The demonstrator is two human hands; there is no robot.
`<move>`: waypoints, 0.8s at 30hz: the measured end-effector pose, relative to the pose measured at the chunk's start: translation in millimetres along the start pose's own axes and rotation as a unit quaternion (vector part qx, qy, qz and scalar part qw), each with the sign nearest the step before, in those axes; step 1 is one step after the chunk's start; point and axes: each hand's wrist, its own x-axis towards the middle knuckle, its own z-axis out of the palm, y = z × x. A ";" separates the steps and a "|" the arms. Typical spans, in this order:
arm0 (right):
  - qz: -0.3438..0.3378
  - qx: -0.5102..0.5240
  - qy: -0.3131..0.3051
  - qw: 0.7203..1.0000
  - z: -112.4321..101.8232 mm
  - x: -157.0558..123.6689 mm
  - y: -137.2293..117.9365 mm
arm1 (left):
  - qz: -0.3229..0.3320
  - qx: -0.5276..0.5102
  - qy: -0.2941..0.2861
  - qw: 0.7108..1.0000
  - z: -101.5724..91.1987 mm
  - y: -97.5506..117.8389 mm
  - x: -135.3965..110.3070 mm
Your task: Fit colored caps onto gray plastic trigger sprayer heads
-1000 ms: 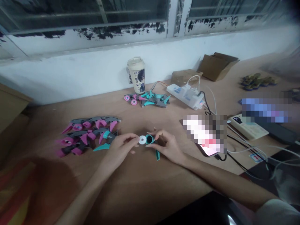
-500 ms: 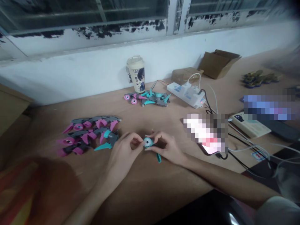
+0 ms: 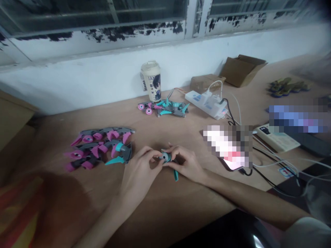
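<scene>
While our two hands meet just below the middle of the frame, we pinch a small teal plastic piece [image 3: 165, 157] between them, low over the smooth tan wooden surface [image 3: 165, 210]. It is a short round barrel with a pale ring and a dark hole at its face. A thin curved teal blade [image 3: 176, 175] hangs down from under our fingers. Our left hand [image 3: 139, 168] has its grip closed on the round face, thumb and forefinger together on the rim. Our right hand [image 3: 186, 163] has its grip clamped on the barrel from the other side, fingers curled over it.

Left of centre lies a heap of grey and pink claw-shaped parts [image 3: 99, 146], glossy and pointed. Toward the upper middle stands a cream paper cup [image 3: 151, 81] with a lid, and just below it lies a smaller cluster of teal and pink parts [image 3: 165, 107]. A white power strip [image 3: 207, 101] sits to the right of them.
</scene>
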 end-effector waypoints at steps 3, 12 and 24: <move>-0.001 -0.006 -0.002 1.000 -0.2 -1.0 -0.8 | 0.005 0.006 -0.007 1.000 -1.0 0.7 -0.4; -0.012 -0.013 -0.006 1.000 0.1 -1.3 -2.4 | -0.022 0.007 -0.031 0.999 0.9 3.9 -0.8; -0.023 -0.036 -0.022 0.999 -0.6 -3.1 -3.4 | -0.006 0.014 -0.066 0.998 0.1 4.2 -1.4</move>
